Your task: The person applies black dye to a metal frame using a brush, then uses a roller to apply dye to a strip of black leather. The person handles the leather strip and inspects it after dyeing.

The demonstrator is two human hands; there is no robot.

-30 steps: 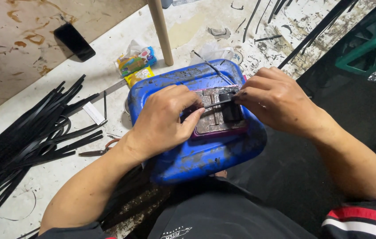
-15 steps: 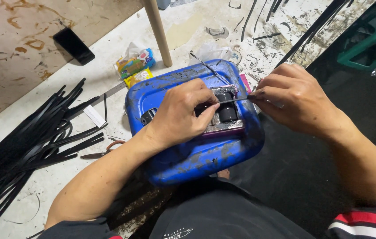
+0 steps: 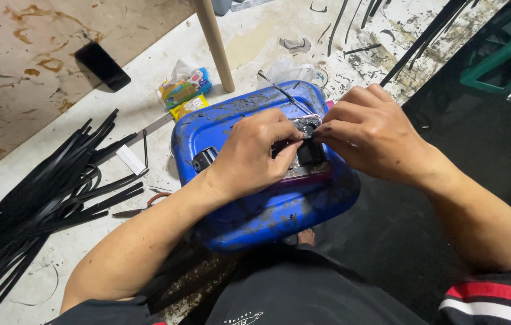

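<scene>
Evidently both hands, left hand (image 3: 255, 157) and right hand (image 3: 371, 133), pinch a thin black strip (image 3: 303, 137) over a small dark metal block (image 3: 309, 157) atop the scuffed blue plastic canister (image 3: 255, 210); a slip could nick fingertips, though the contact is partly hidden.

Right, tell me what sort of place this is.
Probably an informal floor-level workshop. A blue plastic jerrycan laid on its side serves as a bench, a heap of black strips lies on the stained concrete floor, and both hands work a small black part on top.
</scene>
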